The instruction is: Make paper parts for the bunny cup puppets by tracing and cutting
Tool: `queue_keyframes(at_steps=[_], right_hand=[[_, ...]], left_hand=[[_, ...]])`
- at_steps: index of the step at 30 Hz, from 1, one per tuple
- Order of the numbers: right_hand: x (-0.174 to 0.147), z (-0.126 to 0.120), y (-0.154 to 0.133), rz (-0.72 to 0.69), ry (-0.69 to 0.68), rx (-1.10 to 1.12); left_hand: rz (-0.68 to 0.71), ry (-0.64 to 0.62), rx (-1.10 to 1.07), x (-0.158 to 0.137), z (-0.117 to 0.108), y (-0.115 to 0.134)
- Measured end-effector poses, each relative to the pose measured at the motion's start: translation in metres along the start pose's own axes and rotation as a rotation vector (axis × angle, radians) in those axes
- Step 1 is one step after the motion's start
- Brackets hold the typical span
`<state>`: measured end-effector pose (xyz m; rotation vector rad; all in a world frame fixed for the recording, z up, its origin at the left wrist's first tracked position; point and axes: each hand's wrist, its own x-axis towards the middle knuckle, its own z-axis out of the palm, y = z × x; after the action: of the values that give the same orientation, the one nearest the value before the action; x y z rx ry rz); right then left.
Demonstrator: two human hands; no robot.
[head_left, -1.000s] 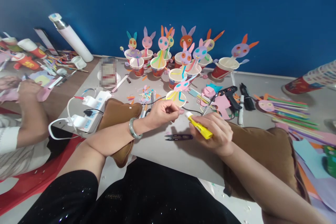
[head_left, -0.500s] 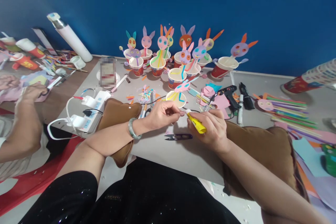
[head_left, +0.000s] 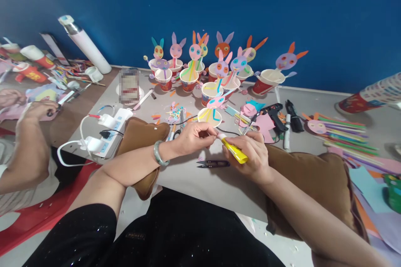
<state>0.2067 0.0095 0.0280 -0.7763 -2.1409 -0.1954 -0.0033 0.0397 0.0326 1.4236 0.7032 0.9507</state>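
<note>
My right hand [head_left: 252,154] is closed around a yellow glue tube [head_left: 235,153] with a white tip. That tip points left, right by the fingertips of my left hand [head_left: 196,138]. Thumb and forefinger of the left hand are pinched together; whatever is between them is too small to make out. Just behind the hands stands a paper cup [head_left: 209,117] with a pink paper rabbit head [head_left: 216,102] above it and yellow and blue strips inside. Thread snips [head_left: 213,164] lie on the grey table [head_left: 188,183] below my hands.
Several rabbit-headed paper cups [head_left: 189,80] stand along the blue wall. A power strip [head_left: 114,133] and a brown cushion [head_left: 144,133] lie left, another cushion [head_left: 313,187] right. A black glue gun [head_left: 277,119] rests behind. At far left are another person's hands [head_left: 39,110].
The glue tube has shifted slightly and its tip sits closer to my left fingertips. At the left, the other person's hands have moved a little.
</note>
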Motion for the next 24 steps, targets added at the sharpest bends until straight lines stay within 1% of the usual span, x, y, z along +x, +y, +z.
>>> queue_keyframes(at_steps=[3, 7, 10, 12, 14, 19, 21, 24], right_hand=[[-0.0010, 0.0006, 0.0028, 0.024, 0.017, -0.054], [-0.0013, -0.0029, 0.0026, 0.093, 0.088, -0.100], [-0.0008, -0.0044, -0.0002, 0.037, 0.086, -0.031], [0.0001, -0.0033, -0.0019, -0.015, 0.076, 0.026], [0.0008, -0.0015, -0.0028, -0.029, 0.060, 0.049], [-0.0008, 0.0002, -0.0012, -0.016, 0.005, -0.015], [-0.0020, 0.0001, 0.0004, -0.003, 0.011, -0.061], [-0.0029, 0.0004, 0.0027, 0.024, 0.064, -0.119]], left_hand=[[0.001, 0.024, 0.015, 0.0010, -0.0007, 0.0012], [-0.090, 0.037, 0.033, 0.0022, -0.0023, 0.0017], [-0.140, 0.010, 0.037, 0.0020, -0.0027, -0.0010], [-0.143, -0.014, 0.023, 0.0014, -0.0024, -0.0033], [-0.138, -0.027, 0.005, 0.0006, -0.0019, -0.0046], [-0.113, -0.023, -0.032, 0.0004, -0.0009, -0.0018], [-0.113, -0.018, -0.040, 0.0008, -0.0007, 0.0002], [-0.110, -0.009, -0.053, 0.0014, -0.0008, 0.0012]])
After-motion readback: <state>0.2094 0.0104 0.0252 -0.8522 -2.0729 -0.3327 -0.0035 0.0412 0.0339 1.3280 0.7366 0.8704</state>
